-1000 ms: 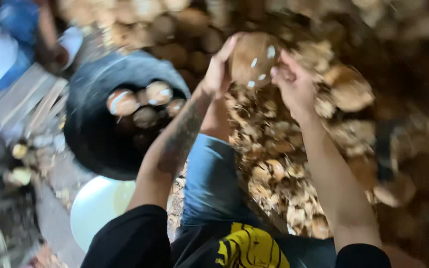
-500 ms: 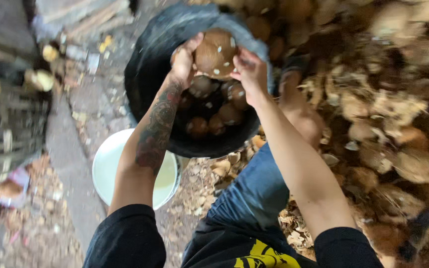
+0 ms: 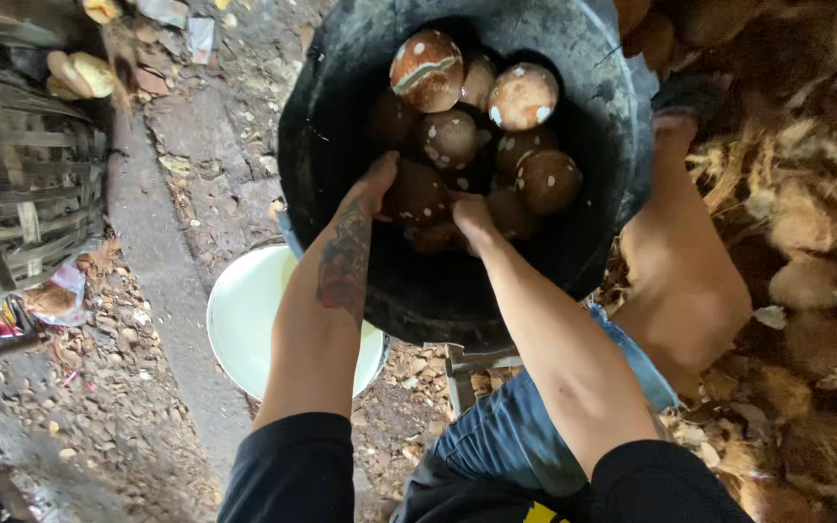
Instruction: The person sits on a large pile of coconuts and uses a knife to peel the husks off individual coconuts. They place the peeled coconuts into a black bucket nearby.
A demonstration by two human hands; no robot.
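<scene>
down low at the left edge of the ground, a woven basket [image 3: 21,184] with pale husk scraps [image 3: 75,73] beside its upper corner. right of it, a strip of bare dirt and litter, then a white bucket [image 3: 249,315] on the ground, its right rim tucked under the black tub [image 3: 322,145].

left hand [image 3: 375,189] reaching over the tub's near rim, tattooed forearm above the white bucket, fingers curved and pressed on the left side of a dark brown coconut [image 3: 417,194]. right hand [image 3: 472,215] just beside it, fingers bent down on the right side of the same coconut; fingertips mostly hidden under the nut, so cannot tell exactly how far they wrap. both hands touching the coconut, which sits low in the near part of the tub, among the others.

further in, toward the far wall of the tub, more peeled coconuts [image 3: 520,97], brown with white flecks, one at the far left with a pale band across it [image 3: 426,68]. piled touching each other.

right of the tub, a bare knee [image 3: 690,281] and blue shorts [image 3: 525,426] near the tub's right rim. at the right edge of the ground, a heap of fibrous coconut husk [image 3: 816,213].
</scene>
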